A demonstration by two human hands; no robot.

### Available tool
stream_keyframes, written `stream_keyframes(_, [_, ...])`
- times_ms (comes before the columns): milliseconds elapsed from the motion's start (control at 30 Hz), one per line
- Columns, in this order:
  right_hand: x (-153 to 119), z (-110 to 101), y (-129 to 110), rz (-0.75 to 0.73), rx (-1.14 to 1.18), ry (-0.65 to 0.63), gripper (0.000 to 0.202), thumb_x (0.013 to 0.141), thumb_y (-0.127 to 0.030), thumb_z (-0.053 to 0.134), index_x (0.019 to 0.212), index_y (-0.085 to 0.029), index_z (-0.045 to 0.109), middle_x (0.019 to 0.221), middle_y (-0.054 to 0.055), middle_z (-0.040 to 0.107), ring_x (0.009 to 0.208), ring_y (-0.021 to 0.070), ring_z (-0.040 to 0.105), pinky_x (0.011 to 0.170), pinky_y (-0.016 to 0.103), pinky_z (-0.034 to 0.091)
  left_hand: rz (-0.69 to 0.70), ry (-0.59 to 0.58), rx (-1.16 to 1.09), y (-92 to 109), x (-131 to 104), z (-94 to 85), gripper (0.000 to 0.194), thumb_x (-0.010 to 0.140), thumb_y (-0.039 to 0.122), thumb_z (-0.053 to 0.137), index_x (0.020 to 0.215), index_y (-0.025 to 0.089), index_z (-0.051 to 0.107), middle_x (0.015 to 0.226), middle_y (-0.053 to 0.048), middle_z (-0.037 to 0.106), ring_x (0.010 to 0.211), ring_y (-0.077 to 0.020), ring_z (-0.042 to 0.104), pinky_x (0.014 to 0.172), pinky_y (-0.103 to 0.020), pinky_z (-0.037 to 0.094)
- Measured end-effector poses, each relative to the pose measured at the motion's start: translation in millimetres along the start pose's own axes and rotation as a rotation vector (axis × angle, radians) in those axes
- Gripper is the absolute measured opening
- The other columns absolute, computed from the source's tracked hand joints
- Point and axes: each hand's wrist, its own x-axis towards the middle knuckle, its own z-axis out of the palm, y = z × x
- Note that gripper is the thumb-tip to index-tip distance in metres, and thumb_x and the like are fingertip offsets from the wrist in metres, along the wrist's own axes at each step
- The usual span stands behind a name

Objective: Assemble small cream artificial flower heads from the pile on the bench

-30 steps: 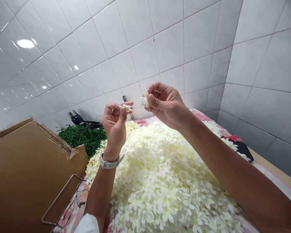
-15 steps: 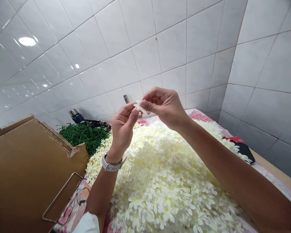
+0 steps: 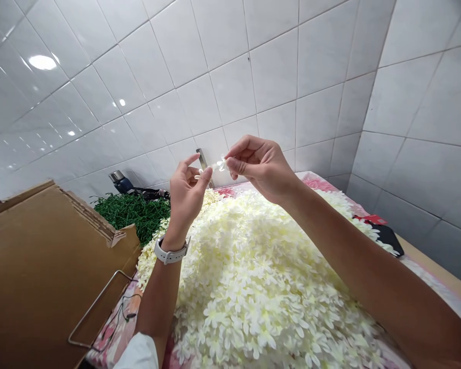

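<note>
Above a heaped pile of white artificial flowers (image 3: 249,277), my two hands are raised close together. My right hand (image 3: 259,166) pinches a small white artificial flower (image 3: 221,164) between thumb and forefinger. My left hand (image 3: 187,190), to its left, has its forefinger lifted off the thumb. A small white petal-like piece (image 3: 198,177) shows at its thumb and lower fingers, partly hidden by them. A faint whitish bit lies between the two hands, too small to make out. A pale watch strap circles my left wrist.
A cardboard box (image 3: 42,277) with a bent metal wire (image 3: 96,307) stands at left. Behind it are a green tangle of stems (image 3: 134,215) and a dark bottle (image 3: 122,182). A dark flat object (image 3: 388,240) lies at right. Tiled walls (image 3: 276,72) close off the back.
My left hand has drawn away to the left and its forefinger has lifted, so a gap now parts the hands. My right hand has stayed nearly in place with the flower.
</note>
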Motion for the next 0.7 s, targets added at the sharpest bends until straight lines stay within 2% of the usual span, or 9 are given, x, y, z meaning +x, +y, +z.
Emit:
stream_keyframes(67, [0,0,1,0.001,0.004,0.023,0.036,0.064,-0.037,0.097,0.075,-0.016,0.070,0.069,-0.001,0.068,0.060,0.0089,0.060,0.056,0.024,0.052,-0.079,-0.070,-0.018,-3,3,-1.1,0.059,0.077,0.035,0.087,0.128,0.017,0.063,0.068,0.005,0.060,0.062,-0.0071,0.058,0.059,-0.019,0.045])
stream_keyframes(100, [1,0,1,0.002,0.001,0.040,0.036,0.064,-0.037,0.097,0.076,-0.016,0.070,0.070,0.000,0.069,0.060,0.0090,0.060,0.057,0.024,0.052,-0.093,-0.103,-0.049,-3,3,-0.9,0.060,0.078,0.036,0.086,0.129,0.016,0.062,0.067,0.006,0.060,0.062,-0.0072,0.058,0.060,-0.019,0.046])
stream_keyframes(233, [1,-1,4,0.002,-0.042,0.101,0.039,0.056,-0.035,0.100,0.076,-0.017,0.072,0.074,0.000,0.072,0.069,0.0105,0.064,0.064,0.024,0.054,-0.066,-0.202,-0.154,1,-1,3.1,0.043,0.082,0.040,0.082,0.116,0.018,0.067,0.069,0.004,0.062,0.065,-0.0070,0.059,0.063,-0.019,0.049])
stream_keyframes(367, [0,-3,7,-0.005,-0.035,0.088,0.042,0.055,-0.032,0.101,0.076,-0.018,0.067,0.076,-0.001,0.071,0.072,0.0105,0.064,0.068,0.025,0.055,-0.042,-0.217,-0.185,4,-6,5.5,0.029,0.085,0.038,0.080,0.106,0.021,0.071,0.076,0.002,0.067,0.068,-0.0061,0.060,0.065,-0.017,0.050])
stream_keyframes(533, [-1,-1,5,0.010,0.029,0.044,0.043,0.059,-0.032,0.100,0.077,-0.019,0.063,0.071,-0.004,0.066,0.064,0.0083,0.058,0.062,0.025,0.051,-0.041,-0.225,-0.199,4,-5,3.2,0.024,0.086,0.038,0.079,0.103,0.022,0.074,0.076,0.001,0.067,0.070,-0.0070,0.061,0.067,-0.018,0.051])
stream_keyframes(700, [-2,-1,4,0.015,0.035,0.046,0.043,0.064,-0.033,0.098,0.085,-0.023,0.062,0.062,-0.008,0.056,0.057,0.0070,0.051,0.056,0.024,0.046,-0.079,-0.325,-0.280,5,-9,7.8,0.024,0.088,0.041,0.076,0.102,0.021,0.075,0.073,0.001,0.062,0.067,-0.0066,0.056,0.066,-0.019,0.049])
